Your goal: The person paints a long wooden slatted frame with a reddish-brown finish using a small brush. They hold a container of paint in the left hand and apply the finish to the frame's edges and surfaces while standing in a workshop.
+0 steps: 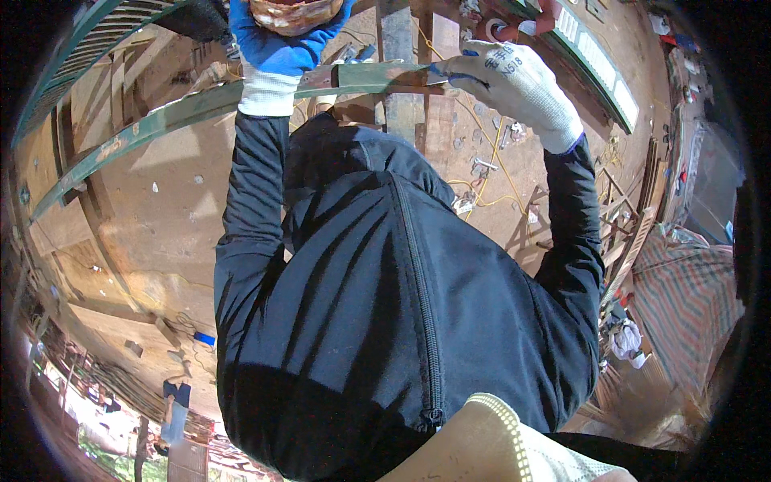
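Observation:
At the top edge, my left hand [281, 46], in a blue-coated glove with a white cuff, cups a round, brown-streaked bowl [295, 16]. The frame cuts the bowl off, so its contents are mostly out of sight. My right hand [514, 80], in a white knit glove with blue on the finger side, has its fingers closed around a small tool with a flat pale blade [436, 75], like a putty knife. This blade is at the right end of a long green-painted wooden bar [185, 111], which runs below my left hand. The tool's handle is hidden by my fingers.
Green slatted panels [60, 64] stand at the upper left, and a green frame [598, 68] lies at the upper right. Yellow cord [502, 157] and small scraps litter the ground. A striped tarp [683, 297] is at the right. Another person [174, 414] is far off, lower left.

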Motion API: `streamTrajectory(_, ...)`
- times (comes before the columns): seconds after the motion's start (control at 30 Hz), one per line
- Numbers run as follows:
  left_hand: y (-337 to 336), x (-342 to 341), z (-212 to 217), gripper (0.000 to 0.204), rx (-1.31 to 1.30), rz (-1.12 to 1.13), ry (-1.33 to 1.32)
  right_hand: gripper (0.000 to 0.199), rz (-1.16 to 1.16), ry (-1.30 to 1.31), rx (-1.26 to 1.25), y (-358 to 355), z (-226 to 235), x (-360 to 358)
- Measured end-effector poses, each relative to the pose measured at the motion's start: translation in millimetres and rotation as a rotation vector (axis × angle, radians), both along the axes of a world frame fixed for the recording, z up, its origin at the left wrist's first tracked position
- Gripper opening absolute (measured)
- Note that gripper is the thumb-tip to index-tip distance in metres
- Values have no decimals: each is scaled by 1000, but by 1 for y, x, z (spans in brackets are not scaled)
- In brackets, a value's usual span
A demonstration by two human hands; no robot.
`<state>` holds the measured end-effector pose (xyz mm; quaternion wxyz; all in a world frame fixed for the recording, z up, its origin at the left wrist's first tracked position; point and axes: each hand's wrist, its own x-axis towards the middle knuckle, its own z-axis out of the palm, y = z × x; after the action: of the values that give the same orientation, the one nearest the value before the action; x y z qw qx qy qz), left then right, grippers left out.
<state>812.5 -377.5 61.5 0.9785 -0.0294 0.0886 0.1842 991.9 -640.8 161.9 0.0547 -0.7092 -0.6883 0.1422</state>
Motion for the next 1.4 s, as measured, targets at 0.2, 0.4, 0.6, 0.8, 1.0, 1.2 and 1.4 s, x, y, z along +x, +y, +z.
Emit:
streamTrajectory(0.2,-2,3,3,75,69,82,46,22,69,-80,53,-6,12,14)
streamTrajectory(0.4,-5,5,1,75,37,25,-14,23,73,67,69,10,14,16)
streamTrajectory(0.6,-3,4,1,73,47,33,5,25,6,-17,-36,-11,18,23)
streamTrajectory(0.8,-3,5,3,73,50,41,3,30,-122,193,18,-30,-11,29)
streamTrajectory(1.0,-3,3,2,78,22,14,60,24,-73,79,28,-36,-22,25)
streamTrajectory(1.2,-3,5,-2,77,53,30,35,27,-6,64,74,-33,-13,40)
streamTrajectory(1.4,-2,5,-1,74,92,52,7,29,-11,66,71,-28,-17,37)
